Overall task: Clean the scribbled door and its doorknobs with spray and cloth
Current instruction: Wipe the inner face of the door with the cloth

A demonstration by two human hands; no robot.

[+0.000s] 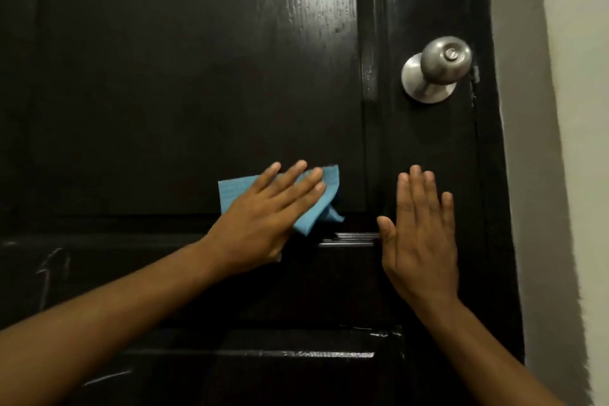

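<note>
Left hand (263, 217) lies flat, fingers straight, pressing a folded blue cloth (324, 199) against the glossy black panelled door (184, 86). Right hand (420, 234) is open, palm braced on the door stile, holding nothing. Step: wiping the panel's lower right corner. Faint chalky scribbles (52, 269) remain lower left; the round brushed-metal doorknob (443, 59) looks untouched. Next move likely sweeps left and down.

Black door (164, 76) (blue cloth (329, 189), silver doorknob (445, 58)).
</note>
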